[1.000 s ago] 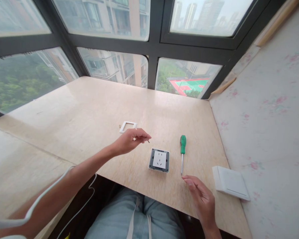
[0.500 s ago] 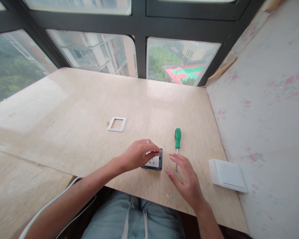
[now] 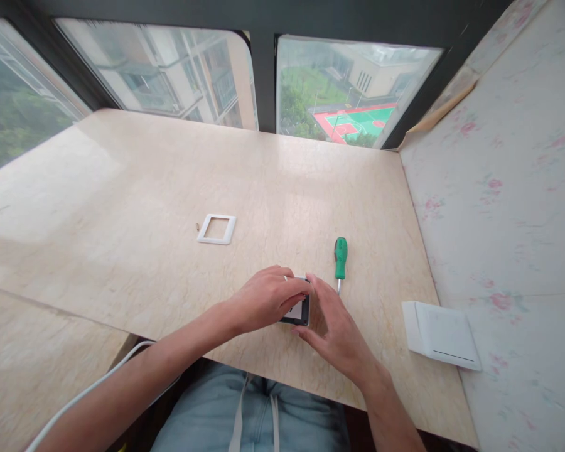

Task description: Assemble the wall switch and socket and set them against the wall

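A wall socket [image 3: 295,310] with a white face and dark grey mounting frame lies on the tabletop in front of me, mostly covered by my hands. My left hand [image 3: 266,299] reaches over it from the left, thumb and index finger pinched at its upper right corner. Whatever is in that pinch is too small to make out. On the socket's right side is my right hand [image 3: 341,336], fingertips at the top corner and thumb at the bottom one, spanning that edge. Just beyond the right hand lies a green-handled screwdriver [image 3: 340,257], its shaft partly hidden.
A white square cover frame [image 3: 231,230] lies farther back on the left, with a small brass-coloured piece [image 3: 197,226] beside it. At the right, a white switch panel or box [image 3: 445,336] rests against the flowered wall [image 3: 508,251]. Windows border the tabletop's [image 3: 145,188] far side.
My right hand has moved left from beside the screwdriver to the socket's right edge. My left hand stays pinched over the socket's corner. The view has tilted down slightly.
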`<action>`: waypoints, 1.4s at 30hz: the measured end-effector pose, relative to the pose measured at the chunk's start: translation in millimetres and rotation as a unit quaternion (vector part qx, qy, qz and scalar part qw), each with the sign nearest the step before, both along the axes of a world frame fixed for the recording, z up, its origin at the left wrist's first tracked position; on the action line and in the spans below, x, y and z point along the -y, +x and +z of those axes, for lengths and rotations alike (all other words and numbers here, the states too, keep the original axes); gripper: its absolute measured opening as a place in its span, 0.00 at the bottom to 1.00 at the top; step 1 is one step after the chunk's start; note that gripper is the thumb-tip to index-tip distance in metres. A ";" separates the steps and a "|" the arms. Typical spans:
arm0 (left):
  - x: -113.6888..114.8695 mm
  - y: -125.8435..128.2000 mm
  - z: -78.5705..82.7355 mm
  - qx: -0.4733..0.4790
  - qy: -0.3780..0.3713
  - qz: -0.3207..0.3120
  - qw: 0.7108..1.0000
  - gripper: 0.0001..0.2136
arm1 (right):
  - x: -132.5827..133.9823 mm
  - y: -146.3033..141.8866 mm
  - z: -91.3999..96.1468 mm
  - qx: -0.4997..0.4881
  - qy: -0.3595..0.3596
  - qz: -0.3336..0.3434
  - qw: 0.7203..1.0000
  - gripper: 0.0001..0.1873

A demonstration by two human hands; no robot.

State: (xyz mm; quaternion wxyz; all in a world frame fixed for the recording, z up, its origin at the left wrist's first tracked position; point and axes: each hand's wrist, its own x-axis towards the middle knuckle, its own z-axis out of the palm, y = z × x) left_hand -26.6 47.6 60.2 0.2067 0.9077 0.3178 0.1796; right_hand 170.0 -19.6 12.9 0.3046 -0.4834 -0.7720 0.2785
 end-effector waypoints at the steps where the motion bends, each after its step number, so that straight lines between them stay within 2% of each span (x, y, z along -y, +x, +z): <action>1: -0.1 0.4 -0.8 -0.004 0.005 -0.003 1.000 0.08 | -0.2 0.1 -0.8 -0.004 -0.004 0.000 1.000 0.46; 9: 2.6 3.2 2.0 -0.029 0.027 -0.008 0.999 0.08 | -0.3 -0.3 -2.4 -0.026 -0.035 -0.009 0.999 0.44; 13: 3.9 6.0 3.1 -0.046 0.050 -0.031 0.997 0.08 | -0.5 -0.8 -3.4 -0.038 -0.046 -0.018 0.998 0.43; 24: 3.9 8.4 6.4 -0.086 0.103 -0.060 0.989 0.08 | -0.4 -0.9 -8.3 -0.059 -0.043 -0.019 0.997 0.44; 35: 8.7 9.3 13.0 -0.131 0.096 -0.063 0.985 0.15 | -0.1 -2.2 -9.0 -0.066 -0.038 -0.019 0.997 0.44; 42: 12.7 5.1 8.0 -0.115 0.088 -0.044 0.989 0.15 | -0.2 -2.2 -6.8 -0.058 -0.038 -0.017 0.997 0.44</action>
